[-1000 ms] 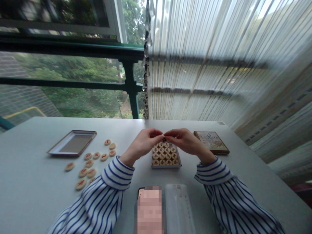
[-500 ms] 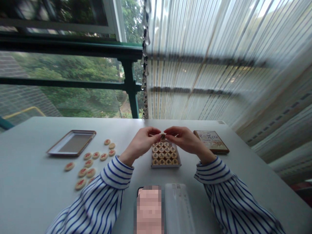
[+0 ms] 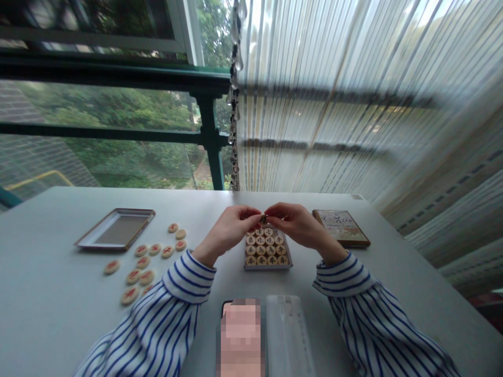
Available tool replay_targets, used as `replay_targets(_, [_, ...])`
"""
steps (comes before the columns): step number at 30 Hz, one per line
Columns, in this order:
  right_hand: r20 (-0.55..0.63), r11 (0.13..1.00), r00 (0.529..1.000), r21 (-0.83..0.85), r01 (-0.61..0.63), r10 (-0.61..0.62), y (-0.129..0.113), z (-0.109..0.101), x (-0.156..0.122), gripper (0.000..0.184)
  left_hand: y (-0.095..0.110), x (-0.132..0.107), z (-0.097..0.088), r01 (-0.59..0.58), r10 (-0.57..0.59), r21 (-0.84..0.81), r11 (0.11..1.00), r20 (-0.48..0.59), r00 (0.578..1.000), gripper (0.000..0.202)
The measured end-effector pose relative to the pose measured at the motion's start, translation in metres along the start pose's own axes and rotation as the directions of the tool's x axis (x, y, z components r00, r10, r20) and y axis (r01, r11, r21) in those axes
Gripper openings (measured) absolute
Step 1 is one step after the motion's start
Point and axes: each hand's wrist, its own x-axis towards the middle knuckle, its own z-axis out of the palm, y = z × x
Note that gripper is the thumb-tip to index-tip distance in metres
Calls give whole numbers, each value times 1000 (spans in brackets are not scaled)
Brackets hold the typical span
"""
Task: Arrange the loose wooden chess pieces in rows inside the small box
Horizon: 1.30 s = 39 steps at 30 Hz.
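Between the fingertips of both hands is a small round Chinese chess piece (image 3: pixel 263 219) with dark marking, held above the far edge of a shallow box (image 3: pixel 291 260). My left hand (image 3: pixel 231 229) pinches it from the left, and my right hand (image 3: pixel 297 226) pinches it from the right. In the box, black-marked pieces (image 3: pixel 261 251) lie in neat rows; the far row is partly hidden by my fingers. Left of my left hand, several red-marked pieces (image 3: pixel 143 262) lie scattered on the white table (image 3: pixel 55 283), one of them without a visible mark.
A box lid or tray (image 3: pixel 118 230) with a brown rim rests at the left. On the right lies a flat decorated box (image 3: pixel 341 228). Near me are a phone (image 3: pixel 241 335), its screen blurred out, and a translucent plastic case (image 3: pixel 288 335). Behind the table hangs a string curtain (image 3: pixel 298 115).
The held piece has turned slightly between my fingertips. Both hands stay in nearly the same place, and the other pieces have not moved.
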Motion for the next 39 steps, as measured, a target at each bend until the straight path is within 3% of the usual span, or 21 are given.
replay_targets(11, [20,977,992,-170,125,-124,-9,0,-2,22,-2,1,1,24,-24,-32,999,-27,999,25])
replay_targets(19, [19,939,989,-310,146,-147,-8,1,-3,21,-2,0,2,30,-30,-13,999,-27,999,25])
replay_targets(26, [36,927,989,-344,148,-144,-6,0,-3,22,-7,3,-2,-23,26,115,993,-18,1000,28])
replay_targets(29, [38,923,989,-356,145,-141,-5,-2,-3,23,-11,5,-7,-94,126,354,931,-71,989,29])
replay_targets(32, [55,908,992,-399,124,-111,-2,-7,-3,23,-15,6,-9,-125,207,586,801,-75,976,30])
replay_targets(39, [93,864,995,-502,31,18,9,-18,-4,21,-26,6,-7,-103,149,784,612,14,989,37])
